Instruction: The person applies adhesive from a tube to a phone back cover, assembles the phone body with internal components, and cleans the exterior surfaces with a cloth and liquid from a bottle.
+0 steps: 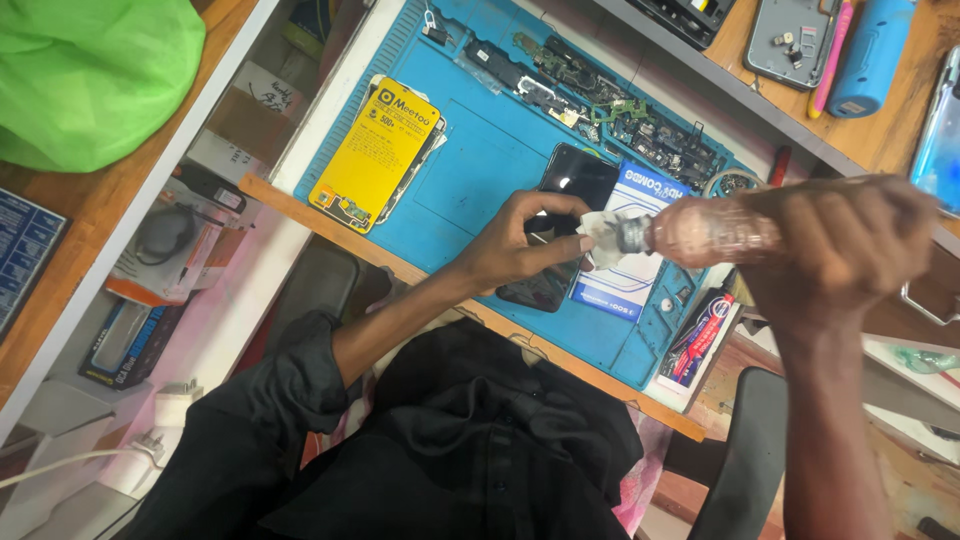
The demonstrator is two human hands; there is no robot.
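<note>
The left hand [520, 245] curls its fingers around a white cloth [603, 238], pinching it over a dark phone [560, 225] that lies screen-up on the blue mat [480, 150]. The cloth is crumpled and touches the bottle's nozzle. The right hand [840, 250] is closed around a clear plastic bottle [700, 232], held sideways with its tip against the cloth. A yellow pack [375, 150] lies on the mat to the left.

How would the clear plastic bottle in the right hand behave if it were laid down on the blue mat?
The clear plastic bottle looks thin-walled, so probably light and easily squeezed. Being round, it may roll on the blue mat. Its mouth touches the white tissue, so it might drip.
</note>
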